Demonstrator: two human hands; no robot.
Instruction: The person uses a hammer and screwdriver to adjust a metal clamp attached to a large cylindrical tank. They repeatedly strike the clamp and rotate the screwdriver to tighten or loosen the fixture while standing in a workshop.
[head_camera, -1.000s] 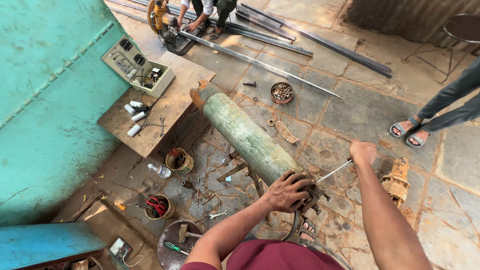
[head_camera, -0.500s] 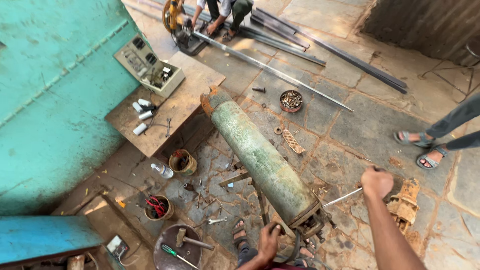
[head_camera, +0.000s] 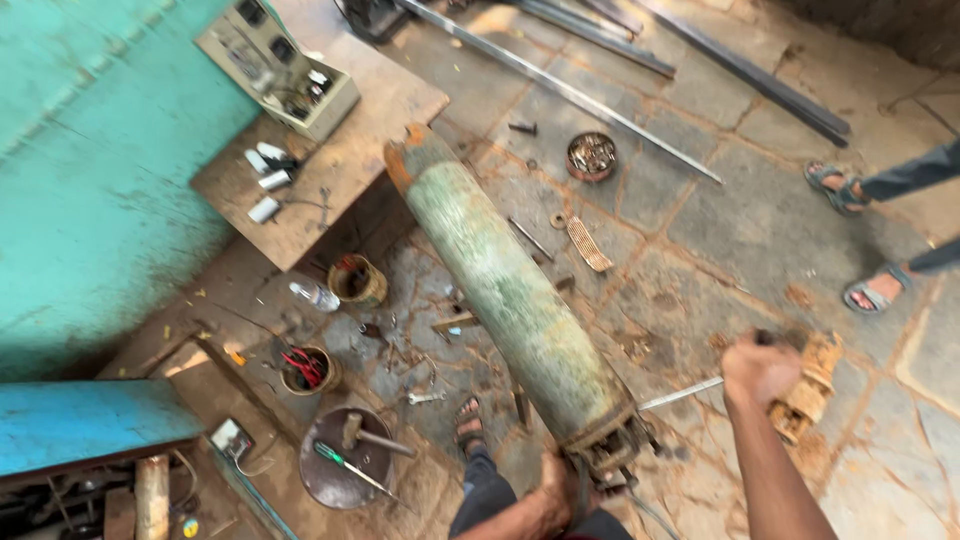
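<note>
While the long green cylinder is lying propped across the stone floor, the right hand is gripping a thin rod and the left hand is apparently clutching the clamp; work looks unfinished.

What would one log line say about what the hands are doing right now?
left hand: grips near end of green cylinder | right hand: fist on thin metal rod | cylinder: tilted over stone floor
</note>
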